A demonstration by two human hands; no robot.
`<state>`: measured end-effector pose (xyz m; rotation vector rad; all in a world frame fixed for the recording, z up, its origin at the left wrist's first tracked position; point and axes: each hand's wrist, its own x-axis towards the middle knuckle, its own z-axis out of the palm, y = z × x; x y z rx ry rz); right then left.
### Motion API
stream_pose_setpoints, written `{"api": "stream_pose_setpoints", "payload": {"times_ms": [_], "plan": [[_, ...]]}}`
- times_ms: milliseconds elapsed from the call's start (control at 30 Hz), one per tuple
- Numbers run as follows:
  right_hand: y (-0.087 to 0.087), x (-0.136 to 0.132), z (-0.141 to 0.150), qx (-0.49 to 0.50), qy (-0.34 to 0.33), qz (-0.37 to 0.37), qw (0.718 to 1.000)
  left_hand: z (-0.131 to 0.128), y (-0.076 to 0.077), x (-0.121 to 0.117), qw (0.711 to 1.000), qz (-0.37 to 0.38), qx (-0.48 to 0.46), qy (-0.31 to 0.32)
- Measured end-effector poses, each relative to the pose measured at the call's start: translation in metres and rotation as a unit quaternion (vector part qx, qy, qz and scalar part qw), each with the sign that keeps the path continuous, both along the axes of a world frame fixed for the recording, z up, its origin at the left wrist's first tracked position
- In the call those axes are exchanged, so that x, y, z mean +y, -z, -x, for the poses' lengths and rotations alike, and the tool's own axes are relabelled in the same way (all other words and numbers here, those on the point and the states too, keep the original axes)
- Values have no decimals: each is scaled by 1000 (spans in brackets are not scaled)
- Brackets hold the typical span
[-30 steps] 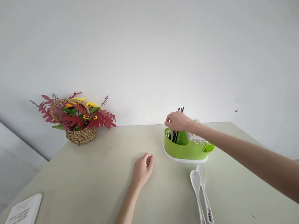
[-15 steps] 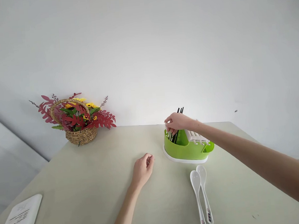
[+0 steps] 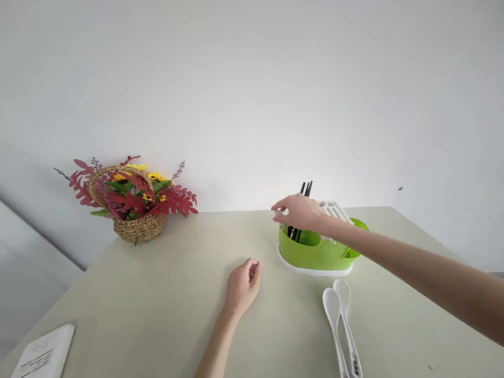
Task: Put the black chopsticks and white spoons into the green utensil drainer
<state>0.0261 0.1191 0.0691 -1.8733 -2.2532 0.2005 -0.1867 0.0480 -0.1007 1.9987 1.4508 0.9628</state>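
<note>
My right hand (image 3: 300, 211) is over the left end of a green cutlery holder (image 3: 311, 257) with a white base. Its thumb and fingers are around the rounded white end of what looks like a spoon (image 3: 284, 212), mostly hidden by the hand. Black chopsticks (image 3: 307, 189) stand in the same compartment, behind the hand. On the table to the left of the holder rests my left hand (image 3: 244, 284), fingers curled in and nothing visible in them. Two white spoons (image 3: 332, 305) lie side by side in front of the holder, bowls toward it.
A wicker basket (image 3: 141, 229) of red leaves and yellow flowers stands at the back left of the table (image 3: 157, 315). A white slotted board (image 3: 36, 372) lies at the front left. Behind the table rises a pale wall. A white rack (image 3: 336, 212) tops the holder.
My right hand has shifted slightly left and flattened, its fingers stretched further over the holder's left end. The left hand stays where it was. The view has moved slightly.
</note>
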Motion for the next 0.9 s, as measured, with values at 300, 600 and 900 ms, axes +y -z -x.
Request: {"api": "stream_pose_setpoints", "payload": {"times_ms": [300, 600, 900], "plan": [[7, -7, 3, 2, -4, -15, 1000, 0, 0, 0, 1000, -5, 2, -2], [11, -10, 0, 4, -11, -26, 1000, 0, 0, 0, 1000, -3, 6, 1], [14, -7, -2, -3, -33, -29, 999, 0, 1, 0, 1000, -6, 6, 1]]}}
